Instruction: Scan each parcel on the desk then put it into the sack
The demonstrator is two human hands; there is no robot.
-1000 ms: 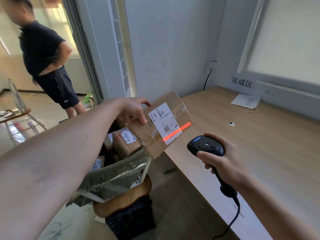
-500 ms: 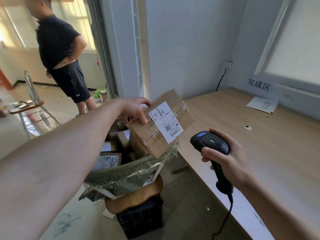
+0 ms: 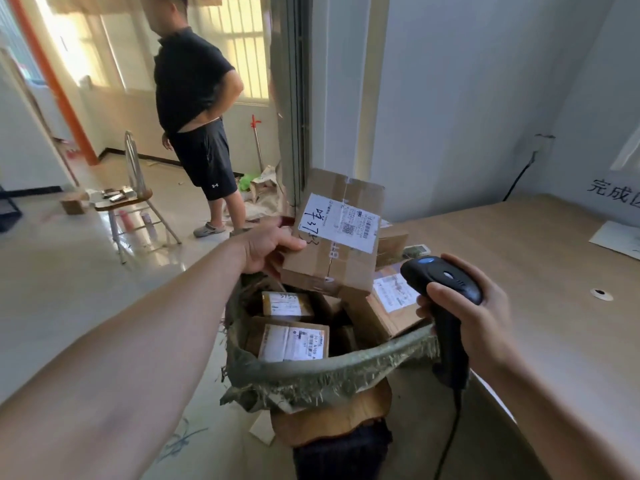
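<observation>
Gripping one cardboard parcel by its left edge, the left hand has its thumb on the labelled face and its fingers curled behind. The parcel hangs tilted in the air just above the open mouth of the one sack, touching nothing else that can be seen. It carries one white label with handwriting along the side. The right hand is wrapped round the handle of one black scanner, held just right of the sack's mouth and over the near edge of the tabletop. One cable trails down from the handle. Three labelled parcels show inside the sack: two lie flat toward the left, and one leans at the right, near the scanner. A fourth box sits partly hidden behind the held parcel; whether it is in the sack cannot be told. The sack rests on one wooden stool. One paper sheet lies at the far right of the tabletop. One person stands across the room, with one chair just beside them.
</observation>
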